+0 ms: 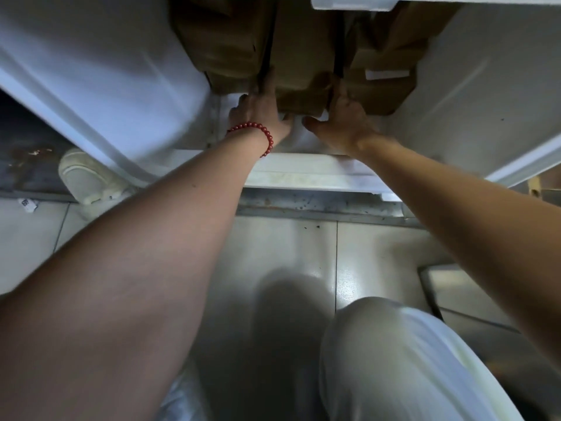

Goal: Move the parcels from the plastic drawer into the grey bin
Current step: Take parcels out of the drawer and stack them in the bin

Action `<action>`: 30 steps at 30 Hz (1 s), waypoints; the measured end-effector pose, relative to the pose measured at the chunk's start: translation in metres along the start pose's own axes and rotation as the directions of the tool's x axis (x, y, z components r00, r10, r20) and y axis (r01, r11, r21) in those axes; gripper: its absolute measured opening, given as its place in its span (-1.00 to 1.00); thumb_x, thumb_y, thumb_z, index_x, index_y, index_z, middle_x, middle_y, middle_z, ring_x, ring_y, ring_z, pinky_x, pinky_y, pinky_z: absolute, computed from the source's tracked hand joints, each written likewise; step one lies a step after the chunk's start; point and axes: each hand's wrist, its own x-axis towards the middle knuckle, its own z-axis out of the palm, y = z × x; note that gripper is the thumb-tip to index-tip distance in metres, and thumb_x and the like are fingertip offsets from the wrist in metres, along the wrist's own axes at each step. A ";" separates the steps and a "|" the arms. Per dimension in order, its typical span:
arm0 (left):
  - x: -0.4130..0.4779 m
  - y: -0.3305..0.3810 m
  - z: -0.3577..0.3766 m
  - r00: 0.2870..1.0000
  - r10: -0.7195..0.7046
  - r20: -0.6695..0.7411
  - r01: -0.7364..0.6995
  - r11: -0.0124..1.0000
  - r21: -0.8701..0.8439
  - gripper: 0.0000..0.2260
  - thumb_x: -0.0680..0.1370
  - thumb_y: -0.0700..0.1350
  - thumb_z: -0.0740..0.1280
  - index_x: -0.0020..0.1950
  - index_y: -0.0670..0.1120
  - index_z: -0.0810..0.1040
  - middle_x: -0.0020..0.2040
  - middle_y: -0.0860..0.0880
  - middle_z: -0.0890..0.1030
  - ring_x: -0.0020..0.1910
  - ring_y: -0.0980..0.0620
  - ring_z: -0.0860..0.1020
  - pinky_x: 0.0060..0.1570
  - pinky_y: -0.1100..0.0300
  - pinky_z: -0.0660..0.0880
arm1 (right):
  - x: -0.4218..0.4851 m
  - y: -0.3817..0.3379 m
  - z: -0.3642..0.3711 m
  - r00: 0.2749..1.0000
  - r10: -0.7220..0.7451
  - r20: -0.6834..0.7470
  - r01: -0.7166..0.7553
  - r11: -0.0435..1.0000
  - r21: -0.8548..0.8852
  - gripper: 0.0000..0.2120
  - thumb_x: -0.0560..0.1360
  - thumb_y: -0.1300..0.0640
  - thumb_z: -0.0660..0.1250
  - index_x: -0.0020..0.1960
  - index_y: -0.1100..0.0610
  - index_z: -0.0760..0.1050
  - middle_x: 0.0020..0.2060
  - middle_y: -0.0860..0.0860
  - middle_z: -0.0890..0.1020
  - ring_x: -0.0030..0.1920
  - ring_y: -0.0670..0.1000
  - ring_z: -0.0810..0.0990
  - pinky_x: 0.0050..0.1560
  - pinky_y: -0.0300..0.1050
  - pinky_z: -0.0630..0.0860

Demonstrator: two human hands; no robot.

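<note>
A white plastic drawer (306,173) stands pulled out, with three brown cardboard parcels side by side inside. My left hand (261,109), with a red bead bracelet on its wrist, grips the left side of the middle parcel (303,56), fingers pushed into the gap beside the left parcel (224,47). The same parcel's right side is gripped by my right hand (343,120), thumb under its near edge. The right parcel (385,74) carries a white label. The corner of a grey bin (440,287) shows at the lower right.
The drawer's white walls (100,86) rise on both sides of the parcels. A white shoe (91,177) stands on the tiled floor at the left. My knee in white trousers (394,354) fills the lower middle, beside the bin.
</note>
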 end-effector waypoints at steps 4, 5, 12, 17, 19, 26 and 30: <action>0.008 -0.003 0.004 0.998 -0.049 -0.032 0.044 0.989 -0.142 -0.29 0.56 0.07 0.30 0.57 0.00 -0.04 0.45 -0.15 0.32 0.38 -0.18 0.36 0.25 0.03 0.36 | 0.007 -0.003 0.000 0.996 0.084 0.001 -0.084 0.995 0.058 -0.36 0.57 -0.02 0.28 0.54 0.14 0.12 0.43 0.10 0.38 0.38 0.16 0.39 0.27 -0.19 0.34; 0.009 -0.003 0.004 0.996 -0.073 -0.046 0.065 0.985 -0.160 -0.31 0.57 0.08 0.30 0.57 -0.02 -0.01 0.45 -0.14 0.32 0.40 -0.16 0.33 0.28 0.04 0.34 | 0.008 -0.003 -0.001 0.995 0.099 0.006 -0.099 0.993 0.062 -0.40 0.58 0.01 0.26 0.53 0.14 0.15 0.43 0.10 0.38 0.39 0.16 0.39 0.29 -0.18 0.33; -0.001 0.000 0.002 0.989 -0.123 -0.086 0.081 0.921 -0.381 -0.39 0.55 0.06 0.34 0.50 -0.06 0.17 0.39 -0.09 0.41 0.36 -0.06 0.39 0.22 0.21 0.37 | -0.012 -0.001 -0.011 0.994 0.109 0.007 -0.108 0.975 0.195 -0.52 0.62 0.02 0.20 0.50 0.07 0.22 0.32 0.05 0.50 0.30 0.07 0.48 0.11 -0.22 0.36; -0.032 0.003 -0.018 0.989 -0.095 -0.113 0.035 0.895 -0.446 -0.38 0.50 0.03 0.41 0.47 -0.07 0.23 0.35 -0.07 0.43 0.32 -0.03 0.42 0.21 0.24 0.37 | -0.053 -0.015 -0.029 0.999 0.031 0.008 -0.032 0.952 0.303 -0.51 0.60 0.06 0.24 0.48 0.11 0.21 0.35 0.05 0.48 0.33 0.04 0.46 0.32 -0.11 0.39; -0.047 0.005 -0.029 0.990 -0.100 -0.104 0.048 0.907 -0.419 -0.36 0.48 0.09 0.42 0.46 -0.08 0.25 0.34 -0.07 0.45 0.32 -0.04 0.43 0.25 0.20 0.37 | -0.073 -0.024 -0.033 1.000 -0.001 0.001 0.001 0.954 0.298 -0.51 0.60 0.05 0.25 0.46 0.14 0.21 0.36 0.08 0.47 0.34 0.06 0.45 0.33 -0.12 0.37; -0.124 0.018 -0.064 0.982 -0.128 -0.138 0.073 0.935 -0.347 -0.14 0.35 0.30 0.44 0.49 -0.06 0.21 0.36 -0.10 0.45 0.35 -0.09 0.42 0.26 0.13 0.40 | -0.154 -0.051 -0.049 0.999 -0.020 -0.026 0.029 0.920 0.391 -0.57 0.60 0.06 0.23 0.42 0.15 0.25 0.33 0.03 0.47 0.29 0.01 0.46 0.15 -0.28 0.33; -0.172 0.030 -0.082 0.977 -0.117 -0.180 0.045 0.930 -0.364 -0.04 0.24 0.33 0.50 0.47 -0.07 0.21 0.34 -0.07 0.47 0.33 -0.05 0.43 0.22 0.17 0.40 | -0.201 -0.058 -0.060 0.999 -0.009 -0.031 0.023 0.873 0.487 -0.59 0.60 0.14 0.19 0.43 0.12 0.29 0.27 -0.03 0.51 0.19 -0.04 0.48 0.13 -0.21 0.38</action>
